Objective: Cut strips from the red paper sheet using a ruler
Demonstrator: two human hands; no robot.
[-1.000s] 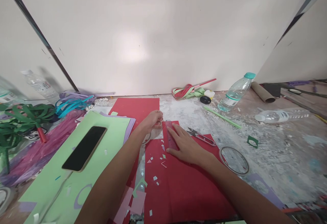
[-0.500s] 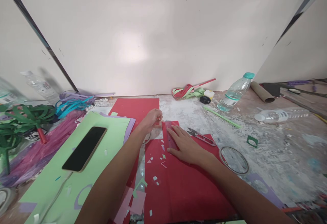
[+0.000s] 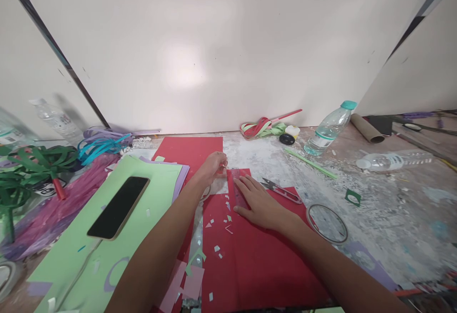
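My right hand [image 3: 259, 202] lies flat with its fingers spread, pressing a see-through strip, perhaps a ruler [image 3: 240, 196], onto red paper [image 3: 264, 265]. My left hand [image 3: 214, 164] is closed in a pinch near the far end of that strip; whatever sits between its fingertips is too small to make out. Just right of my right hand, a pair of thread snips [image 3: 282, 191] rests partly on the red paper. Small paper scraps [image 3: 217, 248] are scattered over the red sheet. Another red sheet [image 3: 189, 148] lies behind my left hand.
On the left, a phone [image 3: 118, 207] with a cable lies on green paper [image 3: 157, 227], near a pink plastic bag [image 3: 78, 198]. To the right are a tape ring [image 3: 327, 224], a leaning bottle [image 3: 329, 129], a lying bottle [image 3: 392, 161] and a cardboard tube [image 3: 367, 128]. A white panel [image 3: 214, 60] stands behind.
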